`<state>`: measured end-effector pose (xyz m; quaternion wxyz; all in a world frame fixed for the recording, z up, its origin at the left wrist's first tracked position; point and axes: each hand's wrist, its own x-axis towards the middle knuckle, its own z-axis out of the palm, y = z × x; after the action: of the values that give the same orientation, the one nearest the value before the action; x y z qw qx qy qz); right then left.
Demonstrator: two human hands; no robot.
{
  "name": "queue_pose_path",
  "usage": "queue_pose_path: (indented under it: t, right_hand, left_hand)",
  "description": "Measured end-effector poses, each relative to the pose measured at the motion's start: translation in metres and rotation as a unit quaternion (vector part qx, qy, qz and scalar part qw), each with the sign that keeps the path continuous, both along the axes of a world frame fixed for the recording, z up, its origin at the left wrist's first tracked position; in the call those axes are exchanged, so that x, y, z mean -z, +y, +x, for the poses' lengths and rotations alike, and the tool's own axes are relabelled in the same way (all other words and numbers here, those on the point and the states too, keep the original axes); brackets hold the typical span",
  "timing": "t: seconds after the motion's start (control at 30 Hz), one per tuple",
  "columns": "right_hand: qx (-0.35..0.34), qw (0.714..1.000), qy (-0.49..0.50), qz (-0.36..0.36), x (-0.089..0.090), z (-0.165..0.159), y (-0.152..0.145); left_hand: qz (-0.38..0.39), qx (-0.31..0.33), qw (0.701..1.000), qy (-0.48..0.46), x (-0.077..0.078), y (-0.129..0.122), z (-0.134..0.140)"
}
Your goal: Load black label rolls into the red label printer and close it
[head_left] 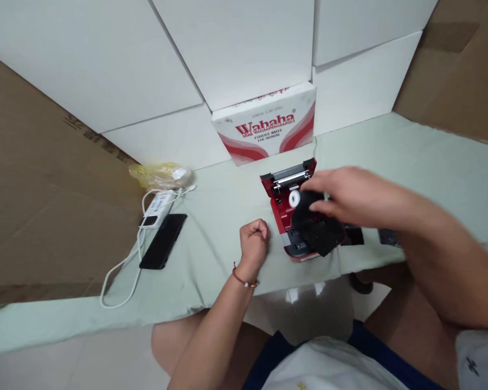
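A small red and black printer with its lid swung up stands on the cloth-covered table. Over its open compartment, my right hand grips a black roll with a white core, thumb and fingers on either side. A loose black strip hangs from the roll across the printer's front. The roll covers part of the compartment, so I cannot tell whether it touches the inside. My left hand rests on the cloth left of the printer, curled into a fist, with nothing visible in it.
Behind the printer, a white and red Wahaba box leans against white boxes. On the left lie a black phone, a power strip with a white cable, and a yellowish plastic bag. Cardboard borders the left side.
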<state>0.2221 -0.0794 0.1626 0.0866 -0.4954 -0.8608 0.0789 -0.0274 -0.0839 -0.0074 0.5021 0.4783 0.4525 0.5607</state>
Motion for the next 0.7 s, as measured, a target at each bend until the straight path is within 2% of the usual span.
queue_pose_path:
  t: [0.07, 0.1, 0.2, 0.3, 0.37, 0.43, 0.57, 0.7]
  right_hand:
    - [0.033, 0.999, 0.005, 0.029, -0.01, 0.046, 0.005]
    - [0.065, 0.998, -0.012, 0.021, -0.008, 0.069, 0.012]
    - [0.138, 0.986, -0.066, -0.068, 0.021, 0.121, 0.042]
    - [0.16, 0.979, -0.079, -0.102, 0.061, 0.135, 0.066]
    - [0.184, 0.972, -0.091, -0.113, 0.075, 0.134, 0.07]
    - [0.22, 0.965, -0.089, -0.112, 0.077, 0.137, 0.067]
    - [0.246, 0.965, -0.019, -0.094, 0.066, 0.164, 0.049]
    - [0.233, 0.951, -0.034, -0.2, 0.072, 0.183, 0.039]
  left_hand:
    - [-0.005, 0.004, 1.0, -0.006, -0.001, 0.0, 0.0]
    - [-0.007, 0.006, 1.0, -0.008, -0.001, 0.0, 0.0]
    - [-0.01, 0.006, 1.0, -0.01, -0.001, 0.001, -0.001]
    - [-0.003, -0.002, 1.0, -0.011, -0.004, 0.001, 0.001]
    - [0.004, -0.01, 1.0, -0.013, -0.008, 0.001, 0.004]
    - [0.003, -0.017, 1.0, -0.02, -0.014, 0.002, 0.006]
    - [-0.026, -0.039, 0.998, -0.04, -0.023, 0.004, 0.008]
    - [-0.074, -0.054, 0.995, -0.046, -0.024, 0.007, 0.006]
